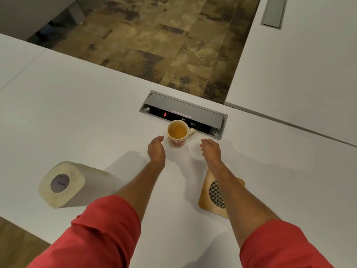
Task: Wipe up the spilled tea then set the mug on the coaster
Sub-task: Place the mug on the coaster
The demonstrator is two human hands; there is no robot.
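Tea fills the mug [178, 135] nearly to the rim, and the mug stands upright on the white table [77, 113] just in front of the open socket box [183, 114], its handle pointing toward that box. Both hands flank the mug without touching it: the left hand [156, 149] is just beside its left wall, the right hand [211, 149] a little further off on the handle side, and both have loosely curled, relaxed fingers holding nothing. The paper towel roll [61, 183] lies on its side well to the near left of the mug, untouched, and the coaster [216, 192] sits to the near right, partly hidden under the right forearm. A faint wet sheen seems to lie on the table just near of the mug (I cannot make out its edges). The main risk, as I judge it, is the socket box: a nudge or a hasty lift of so full a mug could slop tea into the live sockets behind it. Lifting before wiping would also carry a wet base onto the coaster, and a forearm could drag through the spill.
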